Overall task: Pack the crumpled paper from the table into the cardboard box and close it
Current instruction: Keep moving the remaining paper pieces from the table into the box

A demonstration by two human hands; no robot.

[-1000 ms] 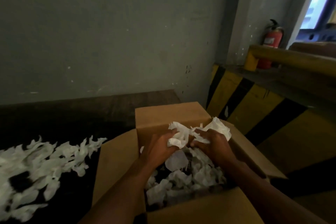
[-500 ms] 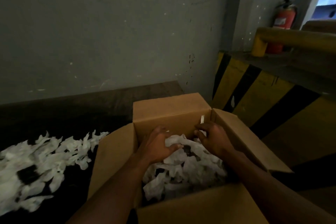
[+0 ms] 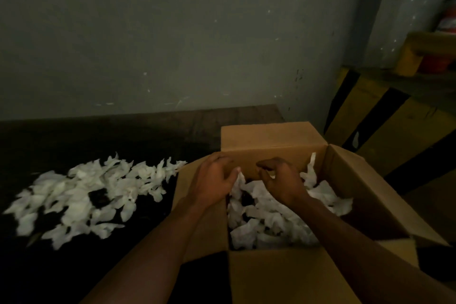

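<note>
Both my hands hover over the open cardboard box (image 3: 271, 138), my left hand (image 3: 213, 180) and my right hand (image 3: 283, 181) loosely spread with fingers curled, gripping nothing. Crumpled paper (image 3: 274, 215) fills the box; a paper pile (image 3: 86, 195) lies on the dark table (image 3: 123, 136) to its left

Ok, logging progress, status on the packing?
Both hands, left and right, open over box. Paper partly in. Pile remains on table. Flaps open.
</note>
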